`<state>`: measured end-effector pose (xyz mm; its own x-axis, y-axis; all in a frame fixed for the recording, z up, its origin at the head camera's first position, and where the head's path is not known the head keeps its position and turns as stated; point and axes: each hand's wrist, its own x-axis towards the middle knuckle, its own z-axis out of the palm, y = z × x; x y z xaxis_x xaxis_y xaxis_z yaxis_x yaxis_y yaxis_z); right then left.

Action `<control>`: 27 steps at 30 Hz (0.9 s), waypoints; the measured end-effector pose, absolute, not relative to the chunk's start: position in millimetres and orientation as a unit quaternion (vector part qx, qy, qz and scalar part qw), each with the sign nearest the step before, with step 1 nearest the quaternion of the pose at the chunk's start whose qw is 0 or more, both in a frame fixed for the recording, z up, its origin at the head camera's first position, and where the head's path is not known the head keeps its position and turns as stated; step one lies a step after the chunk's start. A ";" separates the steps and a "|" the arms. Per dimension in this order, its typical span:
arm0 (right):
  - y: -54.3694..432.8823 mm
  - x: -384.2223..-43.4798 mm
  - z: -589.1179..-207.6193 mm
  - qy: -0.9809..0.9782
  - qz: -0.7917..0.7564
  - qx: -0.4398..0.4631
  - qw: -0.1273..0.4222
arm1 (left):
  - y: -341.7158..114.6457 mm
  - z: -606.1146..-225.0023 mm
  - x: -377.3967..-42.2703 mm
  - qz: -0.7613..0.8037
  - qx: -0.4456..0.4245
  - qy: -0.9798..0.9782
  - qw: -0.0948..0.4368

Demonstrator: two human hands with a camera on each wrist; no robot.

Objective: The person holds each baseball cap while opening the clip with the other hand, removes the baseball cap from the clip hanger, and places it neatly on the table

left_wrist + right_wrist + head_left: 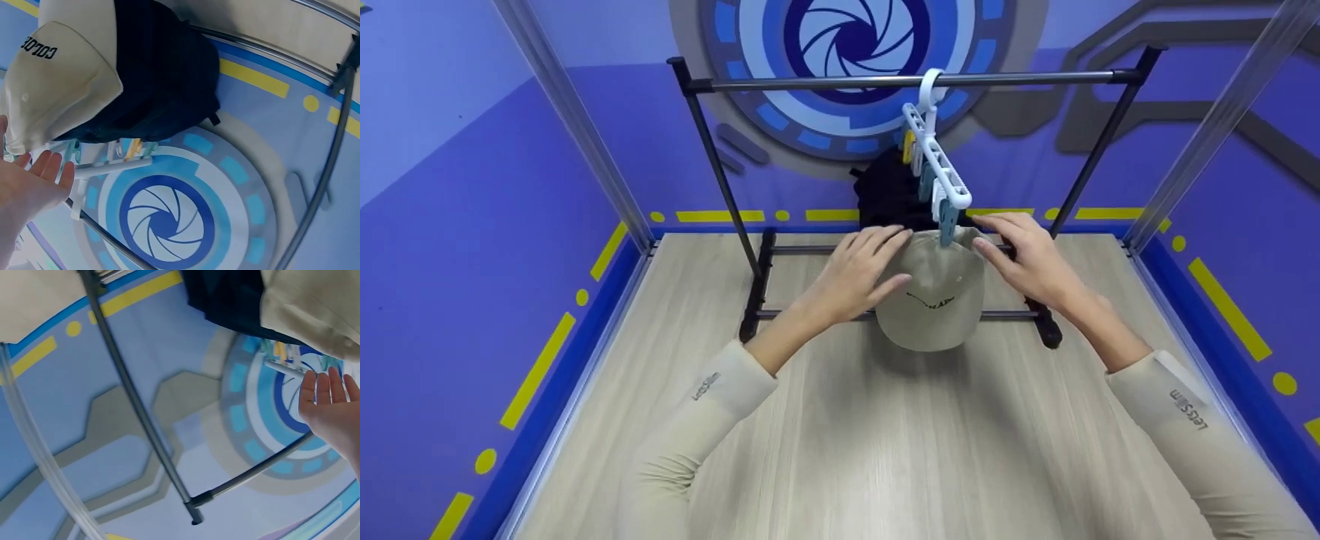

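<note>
A beige cap [931,285] with dark lettering hangs from a blue-grey clip [948,223] at the near end of a white clip hanger [949,176]. My left hand [855,276] is at the cap's left side, its fingers extended near the upper edge and its thumb over the front. On the other side, my right hand [1029,253] has its fingers stretched out past the edge, with the thumb beside the clip. Both wrist views show the left palm [28,188] and right palm [332,410] with fingers loosely straight. Behind the cap hangs a black cloth item [877,191].
The hanger hooks over the bar [825,82] of a dark metal rack, whose side posts [720,169] rise from feet on the wood-look surface [847,450]. Yellow and white clips [910,146] line the hanger's far part. Blue printed panels [450,300] enclose the sides and back.
</note>
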<state>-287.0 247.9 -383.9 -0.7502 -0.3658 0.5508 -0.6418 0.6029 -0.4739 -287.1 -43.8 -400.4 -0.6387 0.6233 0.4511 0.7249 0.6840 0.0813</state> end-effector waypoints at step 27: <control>205.6 -295.8 -361.5 -0.823 0.512 0.215 0.115 | -9.8 -385.9 -297.8 -0.290 -0.371 -0.867 0.163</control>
